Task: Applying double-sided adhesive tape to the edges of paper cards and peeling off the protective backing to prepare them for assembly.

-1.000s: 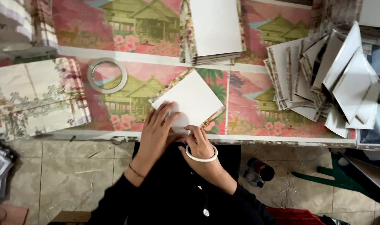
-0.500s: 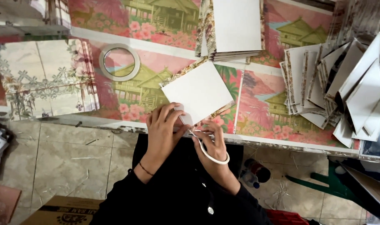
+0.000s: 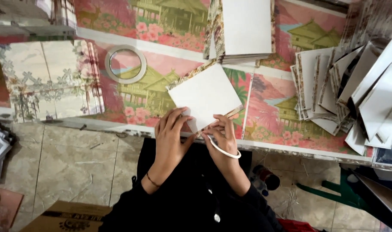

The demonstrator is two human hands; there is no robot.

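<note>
Across the tabletop (image 3: 264, 141), covered in a pink-and-green printed sheet of houses and flowers, the work sits at the near edge. Stacks crowd three sides: floral printed sheets (image 3: 50, 79) at left, a tall pile of white boards (image 3: 243, 28) straight ahead, a loose heap of folded white pieces (image 3: 355, 94) at right, with a tape roll (image 3: 125, 63) between left stack and centre. Free room is the strip of cloth just around the white square card (image 3: 204, 96), which lies tilted, its near corner over the edge.

Left hand (image 3: 170, 137) lies flat, fingers spread, pressing the card's near-left side. Right hand (image 3: 222, 133), a thin white ring (image 3: 224, 150) looped at its wrist, pinches the patterned strip at the card's near edge. Judging by this, steady downward pressure from the left hand and short, even folds along the edge would keep the corner square; sliding further off the tabletop would lose support.
</note>
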